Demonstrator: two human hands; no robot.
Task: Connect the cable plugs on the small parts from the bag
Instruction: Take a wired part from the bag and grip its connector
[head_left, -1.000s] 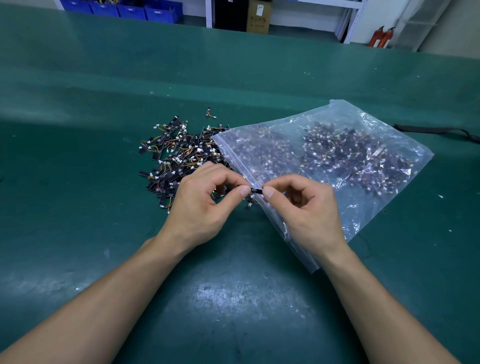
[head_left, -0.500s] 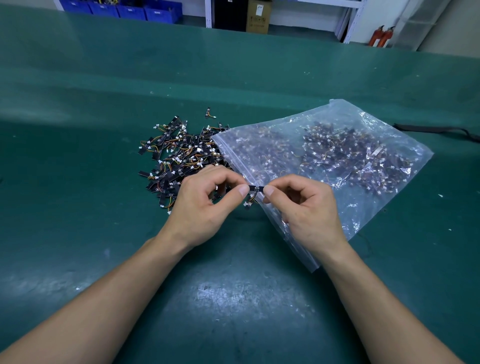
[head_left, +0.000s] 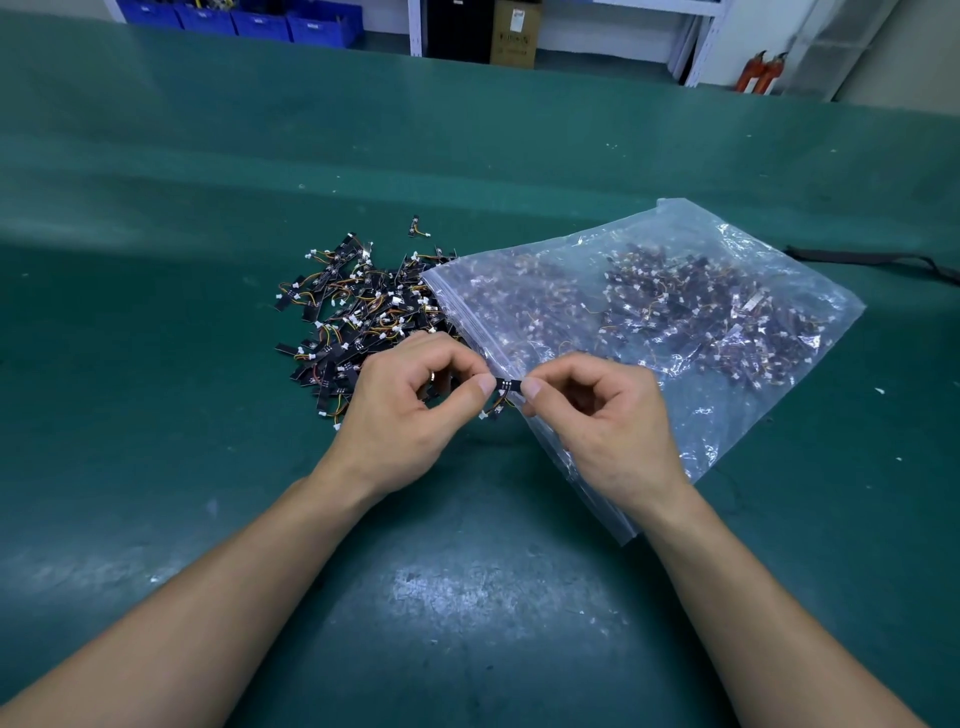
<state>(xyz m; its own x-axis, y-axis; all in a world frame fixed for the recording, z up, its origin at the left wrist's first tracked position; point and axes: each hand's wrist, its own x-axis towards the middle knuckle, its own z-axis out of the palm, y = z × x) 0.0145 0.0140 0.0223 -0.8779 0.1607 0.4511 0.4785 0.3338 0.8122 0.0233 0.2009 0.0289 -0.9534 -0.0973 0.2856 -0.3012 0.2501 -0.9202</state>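
Head view: both hands (head_left: 509, 415) pinch one small part (head_left: 508, 385) between their fingertips.

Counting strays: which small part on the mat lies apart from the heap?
The lone part past the far edge of the heap; it lies by itself on the mat, while the rest are tangled together.
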